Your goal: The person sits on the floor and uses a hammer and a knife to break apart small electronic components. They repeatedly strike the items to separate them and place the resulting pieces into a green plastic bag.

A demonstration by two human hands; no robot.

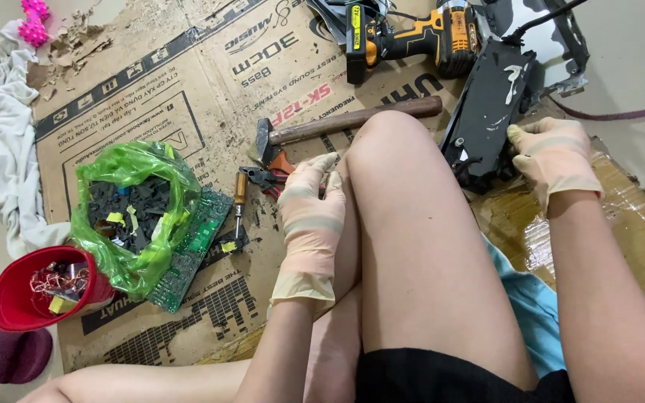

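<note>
I sit on flattened cardboard (151, 112) with one knee raised. My left hand (309, 213), in a beige glove, reaches down beside the knee onto the orange-handled pliers (272, 173); whether the fingers close on them is hidden. My right hand (554, 153), also gloved, grips the lower edge of a black plastic device casing (487, 104) lying to the right of my knee. A wooden-handled hammer (345, 122) lies just beyond the pliers. A small screwdriver (239, 200) lies left of the pliers.
A green circuit board (199, 239) lies under a green plastic bag (132, 213) of dark scraps. A red cup (27, 295) holds copper wire. A yellow-black cordless drill (412, 37) lies at the top. White cloth (5, 134) lies left.
</note>
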